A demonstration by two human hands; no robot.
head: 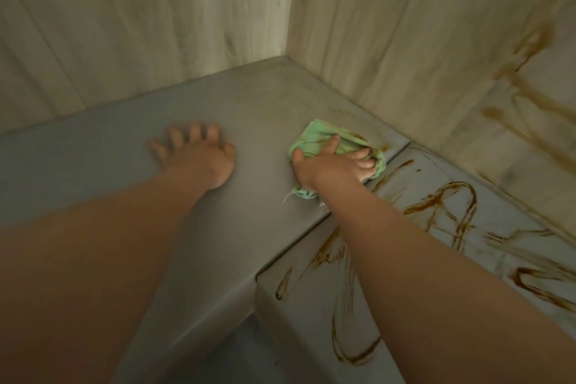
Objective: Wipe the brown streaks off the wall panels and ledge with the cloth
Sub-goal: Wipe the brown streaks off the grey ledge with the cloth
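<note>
Cloth (314,137) is lying bunched on the ledge (93,162), right hand (330,166) curling tightly round it for pressure; brown streaks (442,200) are waiting at four o'clock of it, left hand (199,160) spreading flat at nine o'clock, probably bracing.

I had my bare left hand (199,156) splayed flat, palm down, at centre-left of the frame; my bare right hand (333,165), at centre-right, gripped a crumpled green cloth (314,137).

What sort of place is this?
Probably an indoor room corner mid-cleaning: pale wood-grain wall panels meet above a grey ledge smeared with brown streaks, and the right hand grips a green cloth.
</note>
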